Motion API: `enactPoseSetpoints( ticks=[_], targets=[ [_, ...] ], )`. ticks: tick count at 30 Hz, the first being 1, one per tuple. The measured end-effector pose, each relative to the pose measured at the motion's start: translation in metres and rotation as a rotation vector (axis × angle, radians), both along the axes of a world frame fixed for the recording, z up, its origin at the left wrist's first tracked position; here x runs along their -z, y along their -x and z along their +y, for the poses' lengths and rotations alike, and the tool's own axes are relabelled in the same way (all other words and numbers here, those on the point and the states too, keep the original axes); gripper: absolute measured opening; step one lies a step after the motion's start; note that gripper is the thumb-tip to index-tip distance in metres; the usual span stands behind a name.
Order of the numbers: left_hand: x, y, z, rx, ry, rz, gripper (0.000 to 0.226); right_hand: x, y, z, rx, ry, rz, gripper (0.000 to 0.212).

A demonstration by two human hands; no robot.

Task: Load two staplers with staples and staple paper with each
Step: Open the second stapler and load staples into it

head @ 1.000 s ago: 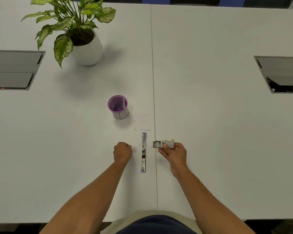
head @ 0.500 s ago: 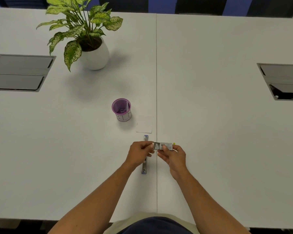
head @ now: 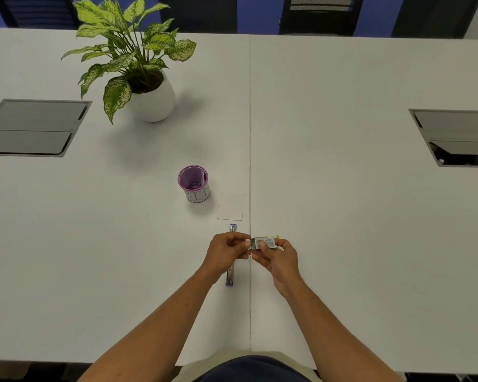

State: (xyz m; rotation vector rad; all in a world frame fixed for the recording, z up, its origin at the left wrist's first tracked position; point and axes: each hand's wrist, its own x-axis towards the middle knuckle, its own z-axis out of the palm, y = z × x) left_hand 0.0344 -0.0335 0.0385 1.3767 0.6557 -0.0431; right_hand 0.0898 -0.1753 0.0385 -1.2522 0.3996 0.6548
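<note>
A: Staple box [head: 263, 242] sits above the table [head: 356, 216], near the front edge, just right of the centre seam. Right hand [head: 280, 259] holds it, thumb and fingers clamped on the right half.

B: Left hand [head: 227, 250]?

A: Fingertips pinched together at the box's left end, touching it. Judged: drawing out a strip of staples. Strip itself too small to see.

B: Stapler?

A: One stapler [head: 231, 255], lying flat and opened out, lengthwise toward the front edge, just left of the seam, partly under the left hand. Paper [head: 231, 206] lies just behind it; purple cup [head: 193, 183] further back and left; potted plant [head: 138, 67] toward the back left corner. A second stapler cannot be made out.

B: Risks?

A: Strip could snap or scatter if pinched too hard or pulled crooked. Box tray could slide out fully and spill. Loose staples on white surface would be hard to recover.
</note>
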Motion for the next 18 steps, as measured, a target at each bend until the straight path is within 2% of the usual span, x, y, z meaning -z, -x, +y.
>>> enactPoseSetpoints(
  ticks=[8, 12, 18],
  targets=[
    [-0.0040, -0.0019, -0.0031, 0.021, -0.045, -0.002, 0.019, -0.0048, 0.0012, -0.0048, -0.016, -0.069, -0.018, 0.046],
    [-0.0032, -0.0034, -0.0036, 0.024, -0.088, 0.022, 0.015, -0.0050, 0.0021, -0.0058, -0.024, -0.070, -0.009, 0.033],
    [-0.0038, -0.0052, -0.0035, 0.024, -0.060, 0.028, 0.016, -0.0054, 0.0005, -0.0056, -0.059, -0.074, -0.030, 0.032]
  ],
)
